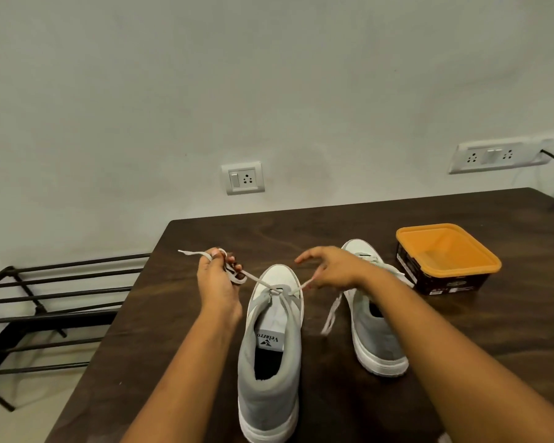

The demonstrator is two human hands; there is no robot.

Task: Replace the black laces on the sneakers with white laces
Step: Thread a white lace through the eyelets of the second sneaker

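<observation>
Left hand [218, 276] is clenched around a bunched end of the white lace [256, 279], the tip poking out past the knuckles toward the table's far left corner. From that fist the lace runs taut down to the front eyelets of the near sneaker [269, 362] and up again to the right hand [330, 266], which pinches the other end low in its grip while the forefinger sticks out straight. The grey sneaker stands close to the table's [205, 238] near edge, toe toward the far edge. A blurred stretch of lace [331, 311] hangs below the right hand — whose it is I cannot tell. Just to its right stands the second sneaker [378, 334], white-laced, partly under the right forearm. Beyond it, toward the far right corner, sits an open orange tub [445, 254]. Off the left edge stands a black metal rack [45, 302]; wall sockets [243, 178] sit behind.
</observation>
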